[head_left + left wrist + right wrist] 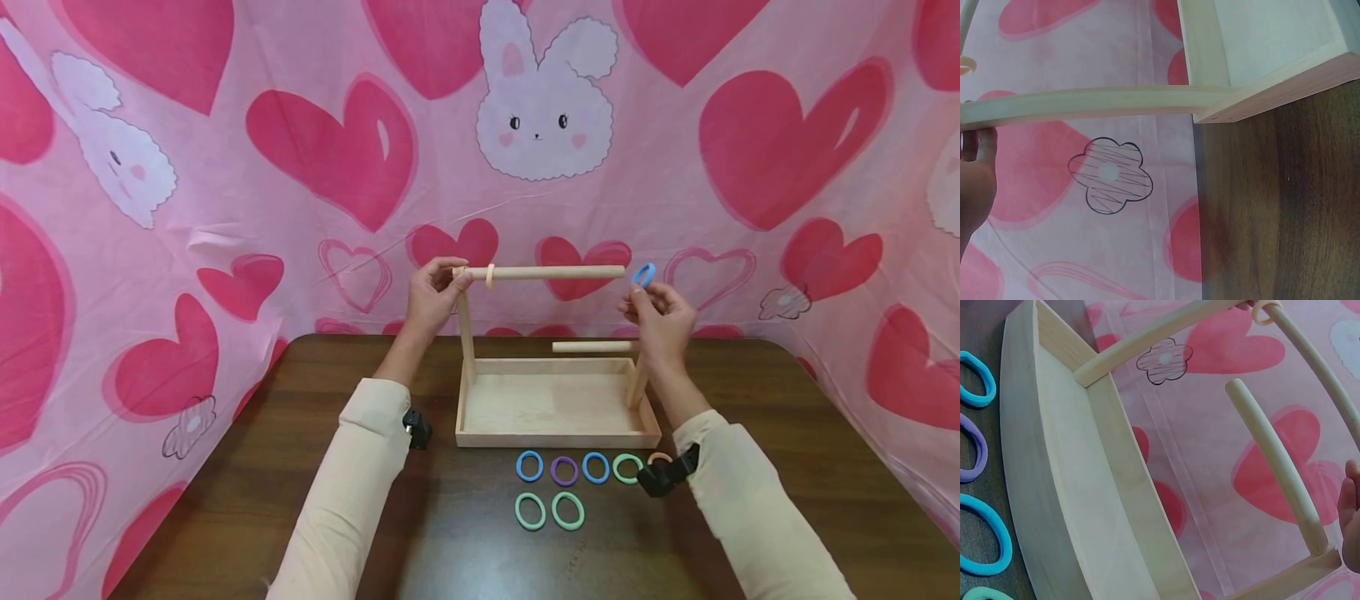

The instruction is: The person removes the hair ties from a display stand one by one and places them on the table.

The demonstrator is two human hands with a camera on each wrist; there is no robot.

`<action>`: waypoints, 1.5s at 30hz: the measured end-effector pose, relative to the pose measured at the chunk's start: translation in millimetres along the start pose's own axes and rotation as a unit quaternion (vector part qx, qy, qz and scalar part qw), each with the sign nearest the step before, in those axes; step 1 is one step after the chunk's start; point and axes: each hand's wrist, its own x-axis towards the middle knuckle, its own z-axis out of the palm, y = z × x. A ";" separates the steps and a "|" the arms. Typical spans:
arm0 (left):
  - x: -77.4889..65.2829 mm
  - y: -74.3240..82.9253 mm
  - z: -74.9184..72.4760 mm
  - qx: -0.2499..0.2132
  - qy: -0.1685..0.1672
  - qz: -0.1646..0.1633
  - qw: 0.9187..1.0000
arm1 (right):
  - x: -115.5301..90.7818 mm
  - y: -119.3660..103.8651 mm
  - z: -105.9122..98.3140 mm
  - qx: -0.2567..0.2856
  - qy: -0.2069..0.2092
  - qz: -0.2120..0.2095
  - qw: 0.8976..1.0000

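Note:
At the upper left corner of a wooden stand (558, 439), my left hand (431, 300) grips the top of the tall post (466, 333) where the upper rod (562, 272) joins it. A peach hair tie (490, 277) hangs around this rod near my left fingers. My right hand (666, 321) pinches a blue hair tie (643, 275) just beyond the rod's free right end, apart from it. In the right wrist view only part of the right hand (1350, 519) shows, and the blue tie it holds is out of sight. The lower rod (1275, 465) is bare.
In front of the stand's tray lie a blue hair tie (529, 467), a purple one (564, 472), another blue one (596, 468) and several green ones (567, 511). A peach tie (660, 457) is partly hidden by the right wrist camera. A pink patterned cloth hangs behind the brown table (337, 500).

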 end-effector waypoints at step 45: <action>-0.3 -1.2 -1.3 0.012 0.000 0.003 1.000 | -36.5 -9.4 -52.7 0.163 -0.258 0.318 0.898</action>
